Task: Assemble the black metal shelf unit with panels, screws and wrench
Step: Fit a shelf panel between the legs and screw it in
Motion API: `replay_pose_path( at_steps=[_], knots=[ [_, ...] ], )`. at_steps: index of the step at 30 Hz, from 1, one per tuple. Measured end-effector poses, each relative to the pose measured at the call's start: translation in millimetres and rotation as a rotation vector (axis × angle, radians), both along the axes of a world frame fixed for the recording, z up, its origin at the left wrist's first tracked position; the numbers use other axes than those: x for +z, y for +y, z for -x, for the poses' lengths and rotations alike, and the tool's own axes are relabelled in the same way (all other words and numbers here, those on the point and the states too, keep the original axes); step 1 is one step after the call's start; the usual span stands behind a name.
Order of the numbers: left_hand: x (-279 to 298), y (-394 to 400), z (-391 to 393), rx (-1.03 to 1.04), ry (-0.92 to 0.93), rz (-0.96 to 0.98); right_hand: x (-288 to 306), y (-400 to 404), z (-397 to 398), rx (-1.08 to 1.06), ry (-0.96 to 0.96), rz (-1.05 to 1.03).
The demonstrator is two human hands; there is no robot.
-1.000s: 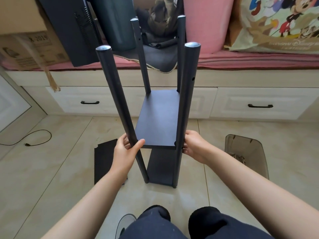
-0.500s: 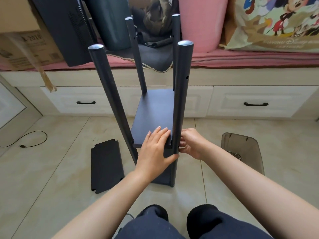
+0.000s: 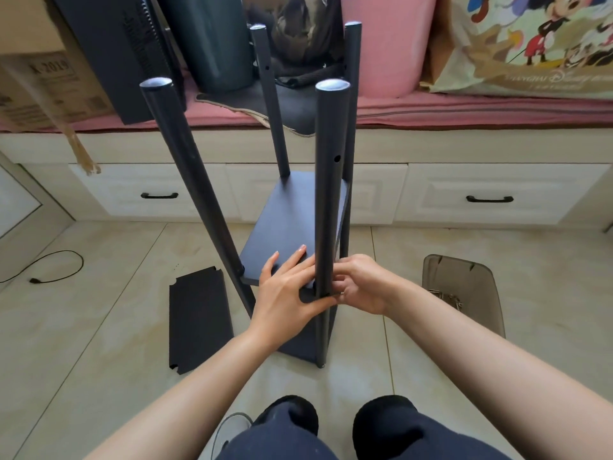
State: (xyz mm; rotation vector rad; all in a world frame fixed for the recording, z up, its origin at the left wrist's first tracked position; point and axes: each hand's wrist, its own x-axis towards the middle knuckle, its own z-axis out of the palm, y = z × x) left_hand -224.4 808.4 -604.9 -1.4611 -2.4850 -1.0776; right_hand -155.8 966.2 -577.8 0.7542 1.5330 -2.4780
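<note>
A: Where's the shelf [image 3: 292,220] now?

B: Dead centre on the floor [image 3: 99,293], standing between four posts. The near right post [image 3: 326,194] is the joint in hand.

A: And the hands?

B: The left hand [image 3: 287,293] lies flat, fingers straight, pressing the shelf's near edge. The right hand [image 3: 360,285] curls at the post's side, at three o'clock; whether it pinches a screw, I can't tell.

A: How to do it well?

B: Press the shelf level, line the holes up, start the thread by fingers. The spare panel [image 3: 199,320] waits at nine o'clock, the tray [image 3: 464,287] at three.
</note>
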Motion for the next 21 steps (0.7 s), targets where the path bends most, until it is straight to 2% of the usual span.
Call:
replay_pose_path(
  at_steps=[8, 15, 21],
  knots=[
    [12, -17, 16, -0.115, -0.086, 0.072, -5, -15, 0, 0.002, 0.041, 0.028],
    [12, -26, 25, -0.176, -0.099, 0.119, -13, -15, 0, 0.006, -0.024, 0.09],
    [12, -25, 26, -0.175, -0.092, 0.107, -7, 1, 20, -0.165, 0.029, 0.257]
  ],
)
